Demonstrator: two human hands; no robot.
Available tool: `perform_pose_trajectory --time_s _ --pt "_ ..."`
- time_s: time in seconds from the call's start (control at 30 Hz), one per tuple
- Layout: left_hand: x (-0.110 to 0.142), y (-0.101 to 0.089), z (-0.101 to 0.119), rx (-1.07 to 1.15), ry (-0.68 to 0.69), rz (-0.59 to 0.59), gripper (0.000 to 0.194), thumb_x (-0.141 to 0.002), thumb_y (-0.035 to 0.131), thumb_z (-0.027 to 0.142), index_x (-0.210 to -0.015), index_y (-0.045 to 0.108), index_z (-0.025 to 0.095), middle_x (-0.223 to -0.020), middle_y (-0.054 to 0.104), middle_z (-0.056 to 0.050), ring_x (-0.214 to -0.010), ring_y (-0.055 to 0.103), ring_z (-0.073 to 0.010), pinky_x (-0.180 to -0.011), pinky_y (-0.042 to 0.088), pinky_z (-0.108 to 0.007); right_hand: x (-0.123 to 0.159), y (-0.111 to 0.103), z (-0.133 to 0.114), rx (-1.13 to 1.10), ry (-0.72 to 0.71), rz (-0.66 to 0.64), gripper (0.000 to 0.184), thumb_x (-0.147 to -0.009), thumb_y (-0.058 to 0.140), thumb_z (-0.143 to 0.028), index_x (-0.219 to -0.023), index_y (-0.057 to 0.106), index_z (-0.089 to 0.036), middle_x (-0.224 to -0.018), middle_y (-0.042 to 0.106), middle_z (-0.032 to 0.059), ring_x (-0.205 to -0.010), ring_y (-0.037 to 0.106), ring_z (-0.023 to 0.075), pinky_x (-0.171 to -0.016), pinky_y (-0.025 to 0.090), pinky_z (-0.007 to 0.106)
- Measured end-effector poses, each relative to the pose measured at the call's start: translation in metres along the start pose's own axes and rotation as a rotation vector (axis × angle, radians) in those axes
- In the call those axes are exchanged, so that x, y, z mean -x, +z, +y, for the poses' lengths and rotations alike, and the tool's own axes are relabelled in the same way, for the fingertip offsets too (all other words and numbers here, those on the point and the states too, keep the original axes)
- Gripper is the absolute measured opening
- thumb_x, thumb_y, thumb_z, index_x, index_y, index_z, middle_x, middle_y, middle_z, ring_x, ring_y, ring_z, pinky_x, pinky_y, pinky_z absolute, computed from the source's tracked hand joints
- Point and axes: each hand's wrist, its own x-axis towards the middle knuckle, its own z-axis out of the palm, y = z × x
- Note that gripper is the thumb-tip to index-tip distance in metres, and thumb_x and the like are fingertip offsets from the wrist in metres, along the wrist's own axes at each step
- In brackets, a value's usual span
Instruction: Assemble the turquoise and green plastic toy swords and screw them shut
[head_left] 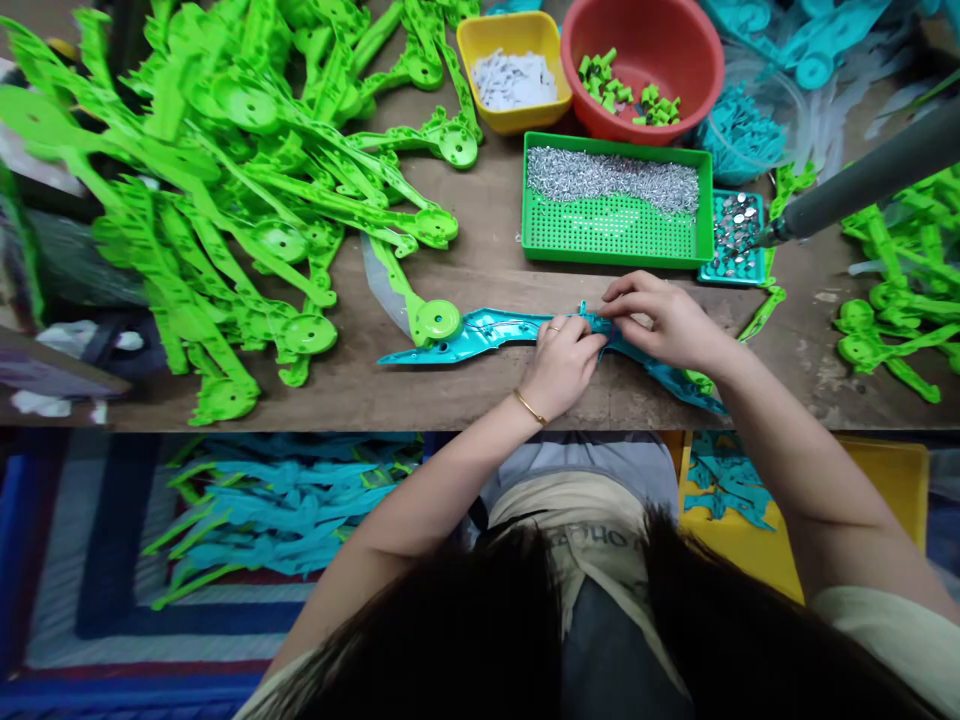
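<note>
A long, curved blue plastic shell (495,330) lies on the bench in front of me, hollow side up. A round green plastic piece (438,321) sits over its left part. My left hand (561,362) presses on the middle of the shell with its fingers closed around the edge. Just to the right, my right hand (664,318) bends its fingers down onto the same shell, the fingertips close to my left hand's. Whatever small thing is between the right fingertips is hidden. A small blue tab stands up beside the fingers.
A green tray (619,252) of small screws stands behind my hands, near a teal tray (739,270) of metal pieces. Farther back are a yellow bowl (517,118) and a red bowl (645,40). Green shells (247,110) pile up left. A grey rod (870,180) slants in from the right.
</note>
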Motion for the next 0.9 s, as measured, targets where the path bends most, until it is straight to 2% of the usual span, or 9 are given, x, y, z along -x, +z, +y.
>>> perform_pose_trajectory --time_s 0.1,0.2,0.27,0.33,0.43,0.53,0.67,0.77,0.9 --pt "-0.001 -0.001 0.0 -0.008 -0.014 -0.024 0.027 -0.097 0.045 0.025 -0.097 0.072 0.021 -0.095 0.062 -0.008 -0.093 0.051 -0.0237 -0.08 0.036 -0.037 -0.006 -0.002 -0.004 -0.083 0.023 -0.031 0.016 -0.088 0.058 -0.025 -0.097 0.071 -0.023 -0.104 0.066 0.0069 -0.095 0.064 0.0202 -0.084 0.053 0.038" --pt "-0.001 -0.004 0.0 0.012 -0.013 -0.048 0.027 -0.097 0.044 0.026 -0.098 0.071 0.021 -0.097 0.062 -0.009 -0.094 0.051 -0.0241 -0.082 0.036 -0.038 -0.012 -0.003 -0.007 -0.077 0.03 -0.062 0.025 -0.088 0.053 -0.018 -0.108 0.068 -0.022 -0.107 0.067 0.0077 -0.097 0.064 0.0203 -0.084 0.053 0.037" --pt "-0.001 -0.007 0.001 0.023 -0.004 -0.063 0.028 -0.098 0.044 0.029 -0.1 0.071 0.02 -0.099 0.062 -0.009 -0.096 0.051 -0.0246 -0.083 0.037 -0.038 -0.015 -0.003 -0.008 -0.027 -0.006 -0.09 0.028 -0.086 0.05 -0.014 -0.108 0.067 -0.02 -0.107 0.066 0.0088 -0.097 0.063 0.0202 -0.083 0.052 0.036" --pt "-0.001 -0.011 0.003 0.025 0.004 -0.078 0.03 -0.098 0.044 0.032 -0.103 0.071 0.019 -0.1 0.061 -0.01 -0.097 0.05 -0.0253 -0.085 0.037 -0.039 -0.017 -0.005 -0.009 0.09 -0.033 -0.117 0.026 -0.086 0.047 -0.013 -0.103 0.066 -0.018 -0.105 0.065 0.0102 -0.094 0.062 0.0206 -0.08 0.051 0.035" --pt "0.0 -0.013 0.003 0.006 0.009 -0.09 0.032 -0.098 0.043 0.03 -0.107 0.071 0.019 -0.101 0.061 -0.011 -0.097 0.05 -0.0256 -0.085 0.037 -0.039 -0.015 -0.009 -0.012 0.387 -0.032 -0.167 0.021 -0.088 0.046 -0.015 -0.095 0.065 -0.017 -0.095 0.065 0.0119 -0.086 0.059 0.0235 -0.073 0.048 0.037" --pt "0.0 -0.011 0.003 0.0 0.004 -0.096 0.03 -0.097 0.044 0.027 -0.111 0.07 0.02 -0.101 0.061 -0.01 -0.098 0.05 -0.0255 -0.085 0.037 -0.038 -0.01 -0.014 -0.013 0.576 -0.026 -0.196 0.022 -0.091 0.044 -0.018 -0.096 0.066 -0.017 -0.09 0.066 0.0123 -0.085 0.058 0.026 -0.073 0.045 0.04" --pt "-0.003 -0.014 0.005 0.015 -0.022 -0.14 0.028 -0.097 0.046 0.025 -0.11 0.07 0.022 -0.103 0.062 -0.009 -0.099 0.05 -0.026 -0.084 0.038 -0.038 -0.002 -0.017 -0.011 0.414 0.027 -0.123 0.024 -0.092 0.044 -0.017 -0.104 0.064 -0.017 -0.102 0.066 0.0137 -0.092 0.06 0.0262 -0.076 0.05 0.04" --pt "-0.009 -0.021 0.007 0.008 -0.039 -0.204 0.027 -0.096 0.046 0.023 -0.108 0.071 0.023 -0.103 0.063 -0.009 -0.099 0.052 -0.0267 -0.082 0.038 -0.039 0.002 -0.016 -0.01 0.19 0.033 -0.036 0.016 -0.089 0.049 -0.019 -0.095 0.064 -0.02 -0.103 0.065 0.0107 -0.094 0.062 0.0229 -0.08 0.053 0.039" --pt "-0.018 -0.028 0.008 0.03 -0.06 -0.258 0.024 -0.095 0.048 0.021 -0.099 0.072 0.021 -0.103 0.066 -0.009 -0.1 0.055 -0.0271 -0.084 0.04 -0.04 0.006 -0.014 -0.012 -0.058 0.038 0.015 0.009 -0.083 0.056 -0.018 -0.088 0.062 -0.022 -0.103 0.065 0.0082 -0.096 0.064 0.0216 -0.083 0.054 0.039"
